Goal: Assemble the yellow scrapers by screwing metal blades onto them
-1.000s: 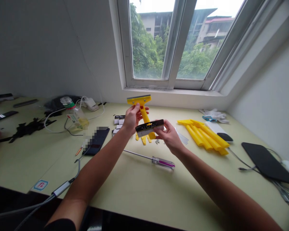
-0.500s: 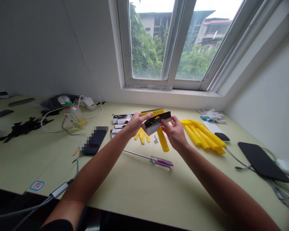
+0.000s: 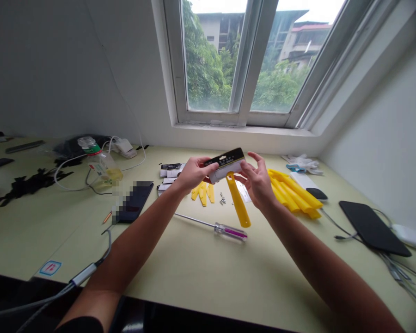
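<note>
Card sleeve on the yellow handle, both hands at work

The black-and-white card sleeve [image 3: 226, 167] is held above the middle of the counter [image 3: 280, 268], tilted, right end higher. A yellow handle [image 3: 238, 201] slants down from under it toward the front edge; its upper end is hidden behind the card.

Left hand [image 3: 193, 173] pinches the sleeve's left end, thumb in front. Right hand [image 3: 259, 180] grips the right end, thumb on the card, forefinger raised clear.

Step in hand, by my reading: seating the sleeve over the tool's hidden end. Next move seems to call for an even pull at both ends, card square, handle not twisting.

Beneath and beyond: flat yellow pieces [image 3: 203, 193], a little heap of screws [image 3: 222, 199], a screwdriver [image 3: 230, 231] lying nearer the front edge. Toward the right edge, a bundle of yellow handles [image 3: 296, 192]. Toward the back edge, stacked packets [image 3: 171, 171], left of centre.
</note>
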The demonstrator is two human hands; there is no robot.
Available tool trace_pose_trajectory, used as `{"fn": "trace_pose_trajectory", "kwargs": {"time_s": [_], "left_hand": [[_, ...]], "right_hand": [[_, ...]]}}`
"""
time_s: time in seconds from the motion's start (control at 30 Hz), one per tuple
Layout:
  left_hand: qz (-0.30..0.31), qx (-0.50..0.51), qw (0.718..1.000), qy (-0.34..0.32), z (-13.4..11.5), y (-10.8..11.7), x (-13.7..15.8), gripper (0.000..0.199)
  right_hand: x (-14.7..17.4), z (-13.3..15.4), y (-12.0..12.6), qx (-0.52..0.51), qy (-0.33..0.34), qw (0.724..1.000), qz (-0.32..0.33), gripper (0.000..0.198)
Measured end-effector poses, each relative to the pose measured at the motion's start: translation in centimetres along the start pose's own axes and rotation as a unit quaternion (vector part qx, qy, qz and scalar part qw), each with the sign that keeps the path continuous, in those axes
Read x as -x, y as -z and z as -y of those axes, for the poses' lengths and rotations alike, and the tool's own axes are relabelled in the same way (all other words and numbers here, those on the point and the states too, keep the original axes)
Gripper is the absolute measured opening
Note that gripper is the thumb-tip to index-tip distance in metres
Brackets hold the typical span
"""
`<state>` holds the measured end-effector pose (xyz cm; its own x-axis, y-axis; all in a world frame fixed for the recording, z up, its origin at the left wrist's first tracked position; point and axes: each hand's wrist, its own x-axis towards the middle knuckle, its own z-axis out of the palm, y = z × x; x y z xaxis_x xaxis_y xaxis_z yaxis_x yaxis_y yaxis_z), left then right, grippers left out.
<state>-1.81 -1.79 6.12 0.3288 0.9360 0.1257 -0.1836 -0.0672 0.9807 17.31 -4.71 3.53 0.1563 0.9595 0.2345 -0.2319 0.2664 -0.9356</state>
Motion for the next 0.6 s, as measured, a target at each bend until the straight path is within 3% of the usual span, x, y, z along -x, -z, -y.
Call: {"fn": "trace_pose_trajectory", "kwargs": {"time_s": [0.1, 0.2, 0.27, 0.33, 0.4, 0.6], "left_hand": [[-0.113, 0.032, 0.993, -0.029, 0.9, 1.6, -1.2, 0.018], [-0.227, 0.073, 0.97, -0.055, 2.3, 3.6, -2.8, 0.041], [-0.271, 0.077, 0.959, -0.031, 3.2, 4.5, -4.0, 0.032], [-0.293, 0.066, 0.954, -0.007, 4.0, 4.8, -5.4, 0.013], [-0.302, 0.061, 0.951, -0.001, 4.6, 4.6, -6.9, 0.008], [-0.273, 0.007, 0.96, 0.06, 7.7, 3.3, -10.8, 0.015]], "right_hand": [[-1.3, -0.4, 1.4, 0.084, 0.019, 0.996, 0.0, 0.048], [-2.5, -0.9, 2.7, 0.136, 0.0, 0.99, -0.03, 0.04], [-3.0, -0.8, 3.2, 0.145, -0.011, 0.989, -0.033, 0.032], [-3.1, -0.1, 3.2, 0.159, 0.012, 0.987, -0.031, 0.022], [-2.5, 1.1, 2.7, 0.161, 0.045, 0.986, -0.011, 0.015], [3.7, 7.8, 0.1, 0.108, 0.083, 0.97, 0.204, 0.011]]}}
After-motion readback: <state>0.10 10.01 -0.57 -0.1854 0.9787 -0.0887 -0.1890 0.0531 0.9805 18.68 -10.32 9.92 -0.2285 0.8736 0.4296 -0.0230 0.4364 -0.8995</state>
